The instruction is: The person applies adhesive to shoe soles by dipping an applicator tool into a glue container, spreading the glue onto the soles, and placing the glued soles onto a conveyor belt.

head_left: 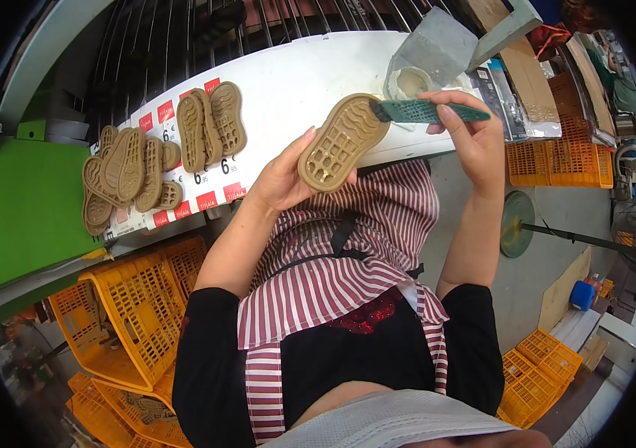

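Observation:
My left hand (285, 173) is closed on the edge of a tan shoe sole (342, 145), held tilted above the white worktable (281, 82). The sole's raised rim and grid of hollows face up. Between thumb and fingers, my right hand (469, 133) grips a green brush (426, 112). Its dark bristles touch the upper right part of the sole. Just beyond the brush stands a small whitish pot (410, 81) with pale contents, beside a translucent grey plastic container (437, 48).
Several loose soles (128, 168) lie piled at the table's left end, with a short row of soles (210, 127) nearer. A green surface (27, 209) adjoins on the left. Orange crates (128, 313) stand below left, others (538, 373) below right. Metal bars run behind the table.

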The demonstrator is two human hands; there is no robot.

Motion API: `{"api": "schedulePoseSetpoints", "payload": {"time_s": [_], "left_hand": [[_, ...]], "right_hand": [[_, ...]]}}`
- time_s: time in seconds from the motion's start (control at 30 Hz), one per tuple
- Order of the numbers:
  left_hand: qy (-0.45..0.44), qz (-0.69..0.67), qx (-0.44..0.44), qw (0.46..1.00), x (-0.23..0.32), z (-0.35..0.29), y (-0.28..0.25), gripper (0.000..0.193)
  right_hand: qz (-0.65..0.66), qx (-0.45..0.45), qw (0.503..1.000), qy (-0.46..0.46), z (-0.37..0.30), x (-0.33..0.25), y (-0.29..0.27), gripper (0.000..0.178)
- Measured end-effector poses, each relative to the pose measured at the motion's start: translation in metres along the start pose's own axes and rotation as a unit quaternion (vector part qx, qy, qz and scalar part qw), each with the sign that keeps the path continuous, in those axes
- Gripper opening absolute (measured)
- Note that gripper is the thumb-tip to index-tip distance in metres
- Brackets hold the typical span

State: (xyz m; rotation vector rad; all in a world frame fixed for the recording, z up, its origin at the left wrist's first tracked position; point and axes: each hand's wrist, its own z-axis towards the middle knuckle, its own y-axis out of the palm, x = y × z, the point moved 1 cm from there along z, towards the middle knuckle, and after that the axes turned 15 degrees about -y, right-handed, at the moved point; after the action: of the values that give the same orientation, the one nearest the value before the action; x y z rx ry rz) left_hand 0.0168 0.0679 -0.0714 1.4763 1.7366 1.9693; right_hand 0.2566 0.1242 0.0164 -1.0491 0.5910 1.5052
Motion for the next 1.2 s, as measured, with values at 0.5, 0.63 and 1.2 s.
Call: {"api": "schedulePoseSetpoints", "payload": {"time_s": [0.5, 0.63, 1.2], "left_hand": [[0.019, 0.013, 0.055, 0.998, 0.01, 0.007, 0.007, 0.047], [0.019, -0.082, 0.095, 0.992, 0.008, 0.019, 0.006, 0.046], [0.055, -0.206, 0.122, 0.969, 0.012, 0.055, 0.052, 0.045]], "right_hand": [[-0.172, -0.143, 0.95, -0.218, -0.016, -0.033, 0.052, 0.023], [-0.128, -0.143, 0.951, -0.242, -0.017, -0.041, 0.042, 0.021], [0.492, 0.284, 0.822, 0.046, -0.021, 0.103, -0.114, 0.016]]}}
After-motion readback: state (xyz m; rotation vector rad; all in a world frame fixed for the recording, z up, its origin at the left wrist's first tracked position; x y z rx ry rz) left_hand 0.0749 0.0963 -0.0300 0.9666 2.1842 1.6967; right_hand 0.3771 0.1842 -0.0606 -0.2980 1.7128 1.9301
